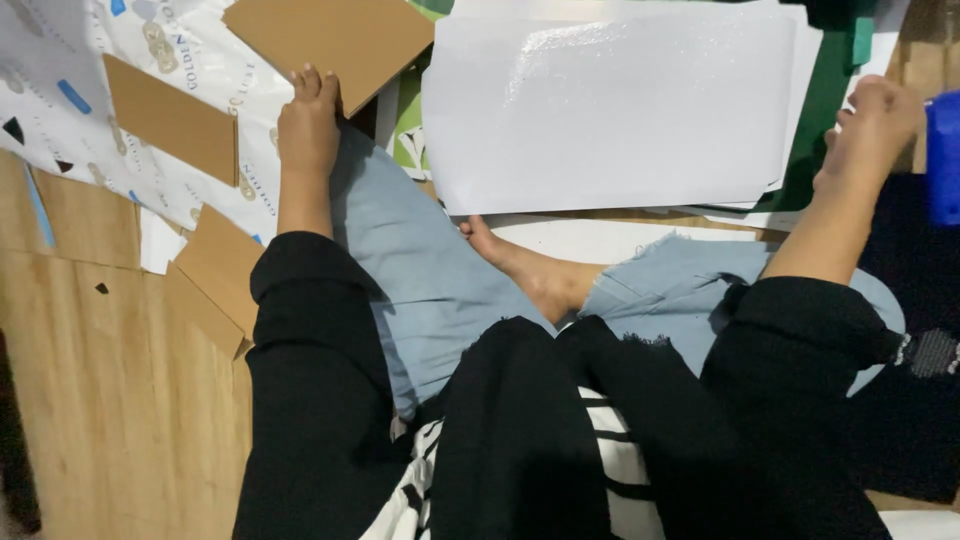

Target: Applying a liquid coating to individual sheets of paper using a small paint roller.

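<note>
Brown card [330, 35], flat and rectangular, lying at the top left, its lower edge touching the fingertips of the left hand [308, 125]. Left hand reaching forward, palm down, fingers held close together and pressing at the card's edge rather than wrapping it. Right hand [872, 130] stretching out to the far right, knuckles bent, fingers curled inward beside a blue object [943, 155]; not possible to tell whether anything is being held. Both arms wearing black sleeves [320, 380].

White glossy sheets [610, 105] lying stacked between the two hands, upper middle, overlapping a green sheet [815, 120] showing along their right edge. Two more brown card pieces sitting to the left: one [172, 118] resting on patterned white paper [60, 80], another [215, 270] lying lower down, partly under the left sleeve. Patterned paper spreading across the top left corner, bearing small coloured shapes.

No containers showing in view.

Sitting cross-legged, in light blue trousers [420, 270], one bare foot [530, 270] tucked in at the centre just below the white sheets. Striped black and white cloth [620, 470] hanging at the bottom.

Wooden floor [110, 400], pale and grained, running down the left side beneath everything, with paper scraps scattered on it.
</note>
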